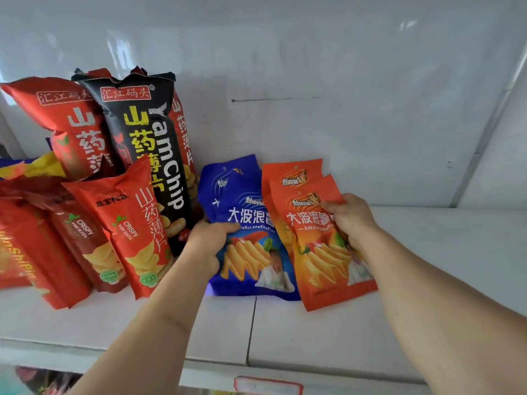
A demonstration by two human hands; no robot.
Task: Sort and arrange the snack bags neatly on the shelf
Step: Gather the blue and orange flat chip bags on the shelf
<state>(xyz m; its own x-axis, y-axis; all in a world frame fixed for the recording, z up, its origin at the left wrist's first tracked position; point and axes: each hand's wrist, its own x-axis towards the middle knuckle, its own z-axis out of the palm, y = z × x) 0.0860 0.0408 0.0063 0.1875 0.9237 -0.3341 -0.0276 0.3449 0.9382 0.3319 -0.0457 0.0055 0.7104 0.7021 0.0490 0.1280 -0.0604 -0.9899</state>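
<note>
Squaring up the wavy-chip bags

Gripping both stacks at once: the left hand (209, 243) clamps the blue bag (251, 252) by its left edge; the right hand (349, 216) pinches the orange bag (328, 252) at its upper right corner; both bags stand on the shelf (285, 332), long axes upright, leaning back, edges overlapping between the grips; the tall black yam-chip bag (148, 138) stands just left of the left grip; judging it, closing ranks leftward comes next.

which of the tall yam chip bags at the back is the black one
The black bag with yellow characters and "YamChip" in white, standing between the red bags; every other tall yam bag is red.
</note>
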